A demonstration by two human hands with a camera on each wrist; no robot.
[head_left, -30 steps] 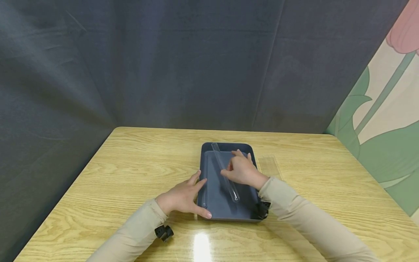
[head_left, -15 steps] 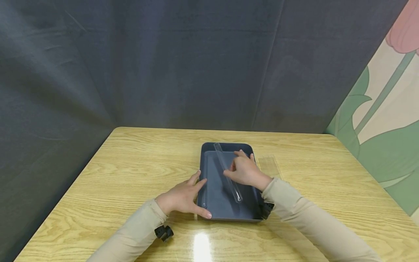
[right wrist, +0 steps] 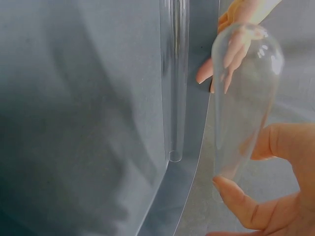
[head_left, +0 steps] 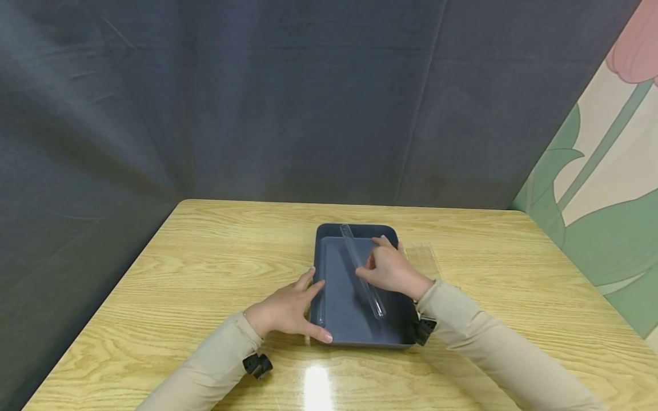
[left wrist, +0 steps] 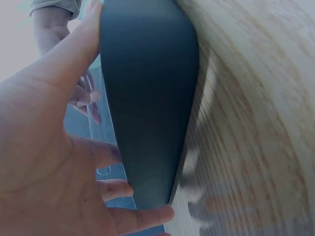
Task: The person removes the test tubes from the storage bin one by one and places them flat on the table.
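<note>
My right hand (head_left: 388,270) pinches a clear glass test tube (head_left: 379,311) near its middle, between thumb and forefinger. The tube slants over the dark blue-grey tray (head_left: 341,297), its rounded end towards me; in the right wrist view that rounded end (right wrist: 251,59) looms close to the camera. A second test tube (right wrist: 174,98) lies inside the tray along its left wall, partly covered by my left fingers in the head view. My left hand (head_left: 287,308) rests at the tray's left side, fingers spread over the rim and thumb at the near left corner.
A flat, see-through piece with a grid pattern (head_left: 422,260) lies on the wooden table (head_left: 231,245) just right of the tray, partly behind my right forearm. A dark curtain (head_left: 308,114) hangs behind the table, and a painted flower wall (head_left: 606,228) stands at the right.
My right hand has shifted slightly to the right over the tray, carrying the test tube at the same slant. My left hand has stayed in place.
</note>
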